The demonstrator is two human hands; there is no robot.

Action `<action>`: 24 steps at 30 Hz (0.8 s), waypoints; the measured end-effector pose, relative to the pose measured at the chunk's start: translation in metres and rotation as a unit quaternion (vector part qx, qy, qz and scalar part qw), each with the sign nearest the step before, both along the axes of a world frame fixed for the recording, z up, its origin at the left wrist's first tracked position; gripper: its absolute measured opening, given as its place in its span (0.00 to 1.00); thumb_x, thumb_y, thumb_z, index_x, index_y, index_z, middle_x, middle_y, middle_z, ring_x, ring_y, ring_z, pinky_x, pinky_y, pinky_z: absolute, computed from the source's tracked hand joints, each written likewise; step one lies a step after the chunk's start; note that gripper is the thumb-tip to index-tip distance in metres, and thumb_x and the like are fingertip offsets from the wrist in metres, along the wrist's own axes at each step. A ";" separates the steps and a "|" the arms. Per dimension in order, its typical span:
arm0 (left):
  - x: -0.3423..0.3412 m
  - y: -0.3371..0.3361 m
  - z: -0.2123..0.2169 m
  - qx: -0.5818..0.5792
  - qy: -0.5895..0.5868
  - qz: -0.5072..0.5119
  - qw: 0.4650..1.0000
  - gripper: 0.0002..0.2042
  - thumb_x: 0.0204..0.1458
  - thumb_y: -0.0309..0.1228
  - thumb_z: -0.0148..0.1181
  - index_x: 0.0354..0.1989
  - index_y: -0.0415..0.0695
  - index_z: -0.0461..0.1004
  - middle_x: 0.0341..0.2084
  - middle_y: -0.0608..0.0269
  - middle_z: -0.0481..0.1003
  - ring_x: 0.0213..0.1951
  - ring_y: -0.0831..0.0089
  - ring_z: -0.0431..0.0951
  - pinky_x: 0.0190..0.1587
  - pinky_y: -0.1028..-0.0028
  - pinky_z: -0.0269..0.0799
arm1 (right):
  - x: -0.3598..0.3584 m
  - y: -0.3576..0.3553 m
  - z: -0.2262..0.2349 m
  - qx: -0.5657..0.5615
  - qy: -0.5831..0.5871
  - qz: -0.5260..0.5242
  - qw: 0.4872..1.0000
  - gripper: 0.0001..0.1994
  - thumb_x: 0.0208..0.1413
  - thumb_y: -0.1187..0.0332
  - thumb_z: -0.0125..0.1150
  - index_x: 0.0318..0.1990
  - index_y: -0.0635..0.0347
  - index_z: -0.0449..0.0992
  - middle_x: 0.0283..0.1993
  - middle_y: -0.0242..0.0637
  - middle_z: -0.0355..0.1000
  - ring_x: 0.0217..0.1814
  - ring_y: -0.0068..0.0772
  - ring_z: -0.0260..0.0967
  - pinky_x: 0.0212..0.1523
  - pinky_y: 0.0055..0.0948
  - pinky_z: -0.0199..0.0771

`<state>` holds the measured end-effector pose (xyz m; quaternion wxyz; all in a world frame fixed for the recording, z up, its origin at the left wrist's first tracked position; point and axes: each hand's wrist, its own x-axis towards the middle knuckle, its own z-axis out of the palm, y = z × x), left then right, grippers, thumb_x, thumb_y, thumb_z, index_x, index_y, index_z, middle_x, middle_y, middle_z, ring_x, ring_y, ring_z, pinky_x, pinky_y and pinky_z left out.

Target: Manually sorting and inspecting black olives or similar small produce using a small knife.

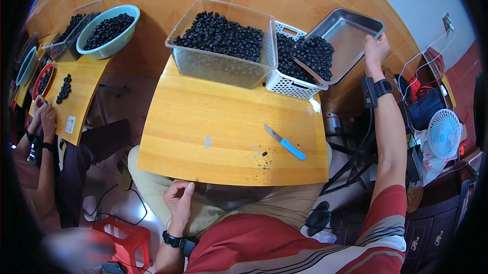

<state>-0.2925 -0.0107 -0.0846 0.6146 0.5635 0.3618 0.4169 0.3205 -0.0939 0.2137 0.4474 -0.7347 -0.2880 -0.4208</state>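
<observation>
My right hand point(376, 50) grips the right rim of a rectangular metal tray point(348, 27). The tray is tilted, its lower left end over a white perforated basket point(292, 87). Small round black pieces point(314, 55), some with a hole in the middle, lie at that low end and in the basket. My left hand point(178, 200) is closed over my lap by the table's near edge, with nothing visible in it. On the wooden table point(203, 116) lies a knife with a blue handle point(292, 149), beside scattered black crumbs point(262, 165).
A clear plastic bin point(223, 66) of black pieces stands left of the basket. At far left, another person's hands point(46, 111) work at a second table with a pale green basin point(108, 53). A red stool point(127, 243) and a blue fan point(444, 133) flank me.
</observation>
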 end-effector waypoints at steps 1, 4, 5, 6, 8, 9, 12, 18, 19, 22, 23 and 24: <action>0.000 0.000 0.000 0.001 0.001 -0.003 1.000 0.04 0.56 0.23 0.67 0.31 0.37 0.78 0.28 0.66 0.76 0.30 0.80 0.72 0.35 0.78 0.67 | 0.000 0.000 0.000 0.004 0.011 0.010 1.000 0.14 0.47 0.72 0.62 0.44 0.58 0.81 0.35 0.41 0.82 0.38 0.38 0.80 0.44 0.37 0.75; 0.001 0.000 0.001 0.002 0.001 -0.001 1.000 0.04 0.56 0.23 0.67 0.31 0.37 0.78 0.28 0.67 0.76 0.30 0.80 0.72 0.34 0.79 0.67 | -0.002 0.001 0.000 0.001 0.022 0.019 1.000 0.14 0.47 0.73 0.62 0.44 0.59 0.80 0.35 0.40 0.82 0.38 0.35 0.79 0.44 0.35 0.75; 0.001 0.001 0.001 0.002 0.001 -0.001 1.000 0.04 0.56 0.23 0.67 0.31 0.37 0.78 0.28 0.67 0.76 0.30 0.80 0.72 0.34 0.79 0.67 | -0.003 0.001 0.000 -0.005 0.022 0.017 1.000 0.15 0.47 0.74 0.62 0.45 0.60 0.80 0.35 0.40 0.82 0.38 0.33 0.79 0.44 0.33 0.75; 0.001 0.001 0.000 -0.001 -0.006 -0.003 1.000 0.04 0.56 0.23 0.67 0.31 0.37 0.78 0.28 0.67 0.76 0.30 0.80 0.72 0.34 0.79 0.67 | -0.007 0.003 0.000 -0.005 0.023 0.018 1.000 0.15 0.47 0.74 0.62 0.45 0.60 0.80 0.35 0.40 0.82 0.38 0.33 0.79 0.44 0.33 0.75; 0.000 0.001 0.000 -0.004 -0.012 -0.004 1.000 0.04 0.56 0.23 0.67 0.31 0.37 0.78 0.28 0.67 0.76 0.30 0.81 0.72 0.34 0.79 0.67 | -0.016 0.006 0.000 0.008 0.014 0.049 0.999 0.15 0.48 0.77 0.60 0.46 0.62 0.79 0.36 0.38 0.81 0.38 0.30 0.79 0.43 0.30 0.75; 0.000 0.000 -0.001 -0.002 -0.011 -0.004 1.000 0.04 0.56 0.23 0.67 0.32 0.37 0.78 0.28 0.67 0.76 0.30 0.81 0.72 0.34 0.79 0.67 | -0.016 0.006 0.000 0.008 0.013 0.049 0.999 0.15 0.48 0.77 0.60 0.46 0.62 0.79 0.36 0.38 0.81 0.38 0.30 0.79 0.43 0.30 0.75; 0.001 0.001 0.000 -0.002 -0.012 -0.003 1.000 0.04 0.56 0.23 0.67 0.32 0.37 0.78 0.28 0.67 0.76 0.30 0.81 0.72 0.34 0.79 0.67 | -0.020 0.009 0.000 0.027 0.012 0.086 0.996 0.15 0.48 0.79 0.59 0.45 0.64 0.79 0.37 0.37 0.81 0.39 0.27 0.78 0.43 0.27 0.74; 0.003 0.000 0.002 0.003 -0.015 0.000 1.000 0.04 0.56 0.22 0.67 0.31 0.37 0.78 0.27 0.67 0.76 0.30 0.81 0.72 0.34 0.80 0.66 | -0.015 0.012 0.000 0.025 0.012 0.104 0.994 0.16 0.48 0.79 0.58 0.46 0.66 0.78 0.39 0.37 0.81 0.40 0.26 0.78 0.44 0.26 0.74; 0.003 0.000 0.003 -0.001 -0.019 0.001 1.000 0.04 0.56 0.22 0.67 0.31 0.37 0.78 0.27 0.67 0.76 0.30 0.81 0.72 0.34 0.80 0.66 | -0.011 0.011 0.001 0.018 0.005 0.108 0.994 0.16 0.48 0.79 0.58 0.47 0.66 0.78 0.39 0.37 0.81 0.40 0.26 0.78 0.44 0.26 0.74; 0.000 0.001 -0.001 0.004 -0.012 -0.002 1.000 0.04 0.55 0.22 0.67 0.31 0.37 0.78 0.27 0.68 0.76 0.29 0.82 0.71 0.33 0.80 0.66 | -0.009 0.012 0.000 0.014 0.002 0.113 0.993 0.17 0.48 0.79 0.58 0.48 0.66 0.77 0.39 0.37 0.81 0.41 0.25 0.78 0.44 0.26 0.74; 0.000 0.001 -0.001 0.003 -0.012 -0.001 1.000 0.04 0.55 0.22 0.67 0.31 0.37 0.78 0.27 0.68 0.76 0.29 0.82 0.71 0.33 0.80 0.66 | -0.011 0.013 0.000 0.017 0.005 0.113 0.993 0.17 0.48 0.79 0.57 0.48 0.66 0.77 0.39 0.37 0.81 0.41 0.26 0.78 0.44 0.26 0.74; -0.001 0.001 -0.002 0.001 -0.009 -0.001 1.000 0.04 0.55 0.22 0.67 0.31 0.37 0.78 0.27 0.67 0.76 0.29 0.82 0.71 0.33 0.80 0.66 | -0.012 0.014 0.001 0.017 0.005 0.113 0.993 0.17 0.48 0.79 0.57 0.48 0.66 0.77 0.39 0.37 0.81 0.41 0.26 0.78 0.44 0.26 0.74</action>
